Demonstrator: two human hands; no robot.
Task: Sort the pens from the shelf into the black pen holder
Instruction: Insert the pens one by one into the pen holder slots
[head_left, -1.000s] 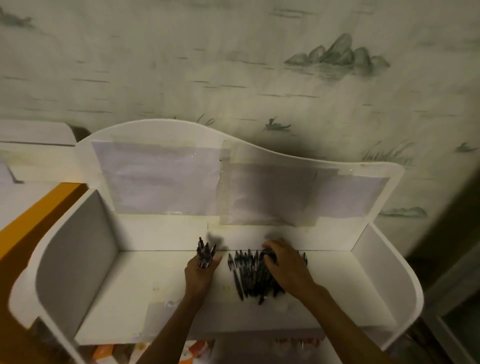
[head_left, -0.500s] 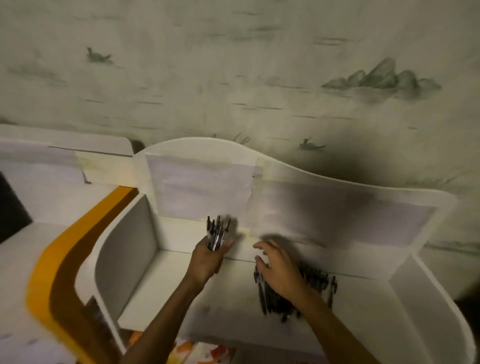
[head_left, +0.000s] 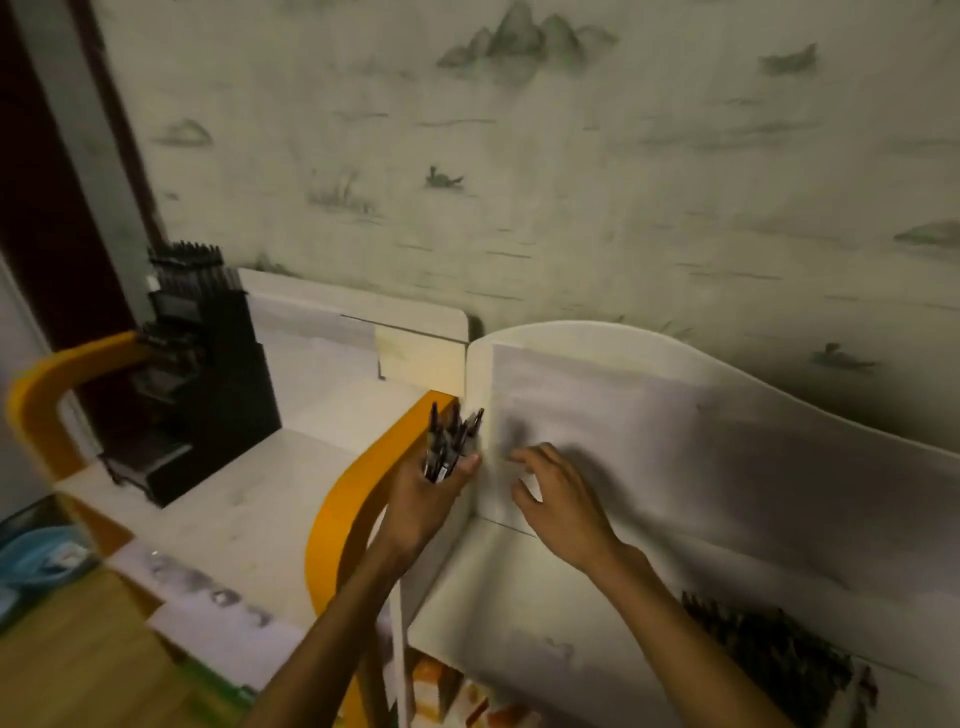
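Observation:
My left hand (head_left: 423, 499) grips a bunch of black pens (head_left: 451, 441), tips pointing up, above the left wall of the white shelf (head_left: 519, 587). Beside it, my right hand (head_left: 558, 499) hovers with fingers loosely spread and holds nothing. A pile of black pens (head_left: 779, 660) lies on the shelf floor at the lower right. The black tiered pen holder (head_left: 208, 374) stands on the white desk at the far left, with several pens in its top tiers.
An orange curved rail (head_left: 353, 493) runs between the desk (head_left: 270, 499) and the shelf. The patterned wall (head_left: 571, 182) rises behind both. A blue object (head_left: 36, 561) sits at the lower left above wooden flooring. Orange items show under the shelf.
The view has swung left, bringing the black pen holder into sight. My left hand has carried its pens left to the shelf's side wall. My right hand has lifted off the pen pile.

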